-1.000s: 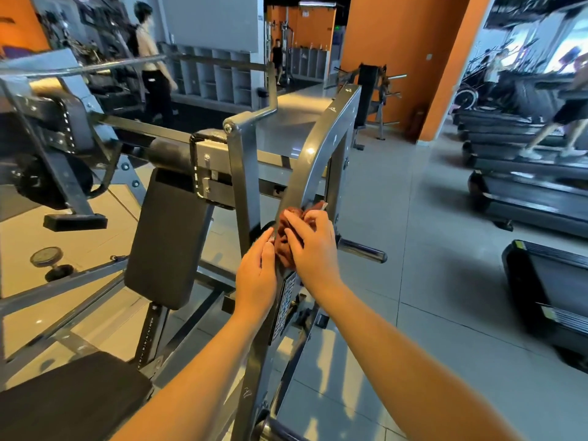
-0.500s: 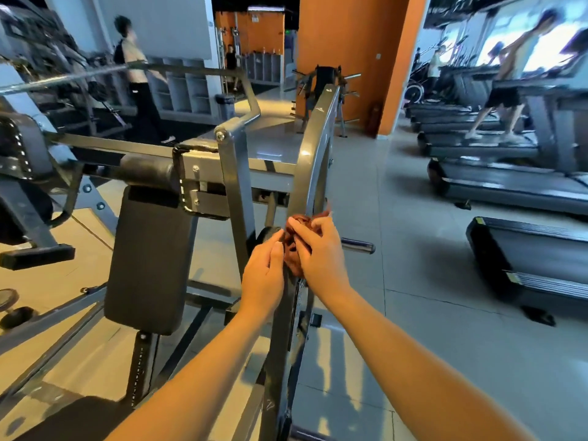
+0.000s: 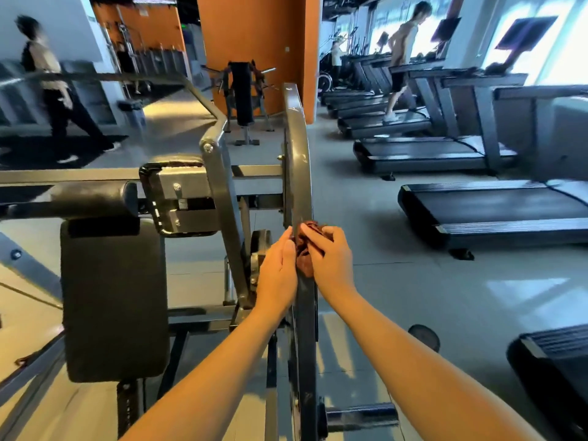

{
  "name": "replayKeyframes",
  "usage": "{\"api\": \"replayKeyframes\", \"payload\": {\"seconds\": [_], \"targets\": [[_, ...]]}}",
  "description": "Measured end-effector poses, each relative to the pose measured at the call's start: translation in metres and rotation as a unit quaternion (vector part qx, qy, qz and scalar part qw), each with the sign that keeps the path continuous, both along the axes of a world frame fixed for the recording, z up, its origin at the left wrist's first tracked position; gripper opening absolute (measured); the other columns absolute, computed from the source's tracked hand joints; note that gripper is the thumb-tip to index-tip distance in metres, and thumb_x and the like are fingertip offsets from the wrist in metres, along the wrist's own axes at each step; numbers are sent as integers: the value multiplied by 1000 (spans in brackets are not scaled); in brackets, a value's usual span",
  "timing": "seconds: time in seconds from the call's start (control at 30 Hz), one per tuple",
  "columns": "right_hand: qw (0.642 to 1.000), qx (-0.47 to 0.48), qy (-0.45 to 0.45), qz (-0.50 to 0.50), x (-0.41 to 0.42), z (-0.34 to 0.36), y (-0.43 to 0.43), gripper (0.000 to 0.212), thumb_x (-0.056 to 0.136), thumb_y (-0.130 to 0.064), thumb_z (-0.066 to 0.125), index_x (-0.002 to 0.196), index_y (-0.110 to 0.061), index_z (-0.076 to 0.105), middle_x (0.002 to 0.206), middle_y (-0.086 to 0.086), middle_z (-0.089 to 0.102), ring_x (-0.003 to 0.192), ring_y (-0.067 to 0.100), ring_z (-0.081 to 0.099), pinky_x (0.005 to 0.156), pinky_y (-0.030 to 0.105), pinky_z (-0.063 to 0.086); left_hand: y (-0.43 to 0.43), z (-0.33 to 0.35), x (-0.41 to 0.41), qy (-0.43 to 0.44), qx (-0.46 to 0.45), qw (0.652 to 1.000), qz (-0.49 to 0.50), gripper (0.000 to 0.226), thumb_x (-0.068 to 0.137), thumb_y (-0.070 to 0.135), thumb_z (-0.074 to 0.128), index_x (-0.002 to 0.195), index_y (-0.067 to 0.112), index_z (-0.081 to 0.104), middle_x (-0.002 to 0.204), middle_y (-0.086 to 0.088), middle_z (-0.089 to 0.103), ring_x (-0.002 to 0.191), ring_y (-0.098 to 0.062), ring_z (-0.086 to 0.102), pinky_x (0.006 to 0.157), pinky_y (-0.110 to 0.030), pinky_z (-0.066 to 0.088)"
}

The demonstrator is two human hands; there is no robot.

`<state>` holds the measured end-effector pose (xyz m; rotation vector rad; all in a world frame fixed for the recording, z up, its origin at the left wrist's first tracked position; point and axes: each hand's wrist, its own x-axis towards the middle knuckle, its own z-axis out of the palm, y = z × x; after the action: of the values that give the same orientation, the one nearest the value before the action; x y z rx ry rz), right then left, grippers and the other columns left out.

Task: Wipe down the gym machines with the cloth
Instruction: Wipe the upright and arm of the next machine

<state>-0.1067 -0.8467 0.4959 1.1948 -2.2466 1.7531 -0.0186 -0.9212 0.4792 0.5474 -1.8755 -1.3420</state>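
Note:
A dark red cloth point(image 3: 304, 249) is bunched around the grey curved bar point(image 3: 297, 148) of the weight machine, about halfway up it. My right hand point(image 3: 331, 262) grips the cloth from the bar's right side, fingers curled over it. From the left, my left hand point(image 3: 276, 275) lies against the bar and the cloth with its fingers nearly straight. Most of the cloth is hidden between the two hands.
The machine's black back pad point(image 3: 111, 297) and padded roller point(image 3: 86, 195) are to the left. Treadmills point(image 3: 493, 211) line the right side, with a person running on a far one. Another person point(image 3: 54, 90) walks at far left. An orange pillar point(image 3: 254, 43) stands behind.
My view has swung right and moved closer, bringing more treadmills into sight. Both hands stay on the cloth at about the same spot on the bar.

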Motion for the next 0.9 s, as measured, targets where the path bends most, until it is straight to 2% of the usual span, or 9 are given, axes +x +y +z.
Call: {"api": "replayKeyframes", "payload": {"seconds": [0.07,0.13,0.23,0.33,0.43,0.53,0.67,0.77,0.9], "targets": [[1000,21,9,1,2,3,4,25,101,-11,59,124,-6,68,102,-14,52,94,-21,51,76,0,39,-4,0,0,2,14,1000,-12,36,108,48,32,141,46,45,144,8,56,134,-4,51,114,-42,43],[999,29,37,-10,-3,18,-2,26,101,-10,59,124,-11,70,108,-6,52,95,-15,50,79,-2,36,-10,0,-2,-8,8,1000,-4,52,103,58,30,148,38,43,147,6,55,136,-6,49,115,-45,42],[999,1,38,-37,-10,43,-21,27,102,-12,57,126,-13,70,112,-5,51,94,-5,50,81,-2,36,-17,6,-9,-7,-5,1000,-7,54,105,56,27,150,32,46,143,7,57,134,-7,50,113,-44,43],[998,-45,-21,-34,-4,38,-24,24,100,-15,60,121,-6,69,103,-13,52,93,-17,53,76,1,41,-15,9,-13,4,-3,1000,-17,46,106,52,29,143,37,51,135,6,59,131,-10,53,110,-41,45],[998,-27,-45,-30,6,9,-9,23,98,-20,66,116,-6,68,101,-13,55,91,-12,57,73,8,47,-9,5,-14,12,23,1000,-5,59,100,61,29,148,32,47,143,2,52,132,-13,51,111,-45,46],[999,1,-31,-21,4,8,-2,22,99,-20,64,115,-7,70,100,-12,53,90,-16,54,73,5,45,-5,10,-14,10,16,1000,17,61,100,57,31,151,27,42,146,3,47,133,-9,49,113,-44,44],[1000,-16,14,-22,-7,41,-20,25,101,-16,60,123,-13,70,104,-9,49,91,-12,51,77,0,39,-9,21,-19,39,-2,999,26,59,99,58,32,144,25,52,136,4,56,129,-11,53,109,-45,46],[998,-55,-36,-10,-7,40,-26,24,100,-14,61,122,-5,68,100,-13,48,91,-17,52,72,2,43,-13,19,-24,34,6,999,25,55,101,58,32,144,30,52,137,5,56,131,-11,52,109,-46,47],[1000,-8,-22,4,0,8,-5,23,99,-14,63,119,-9,71,105,-5,51,91,-20,50,73,0,42,-5,18,-22,37,31,998,34,41,110,38,33,148,30,45,144,5,46,131,-6,49,111,-40,46]]}}
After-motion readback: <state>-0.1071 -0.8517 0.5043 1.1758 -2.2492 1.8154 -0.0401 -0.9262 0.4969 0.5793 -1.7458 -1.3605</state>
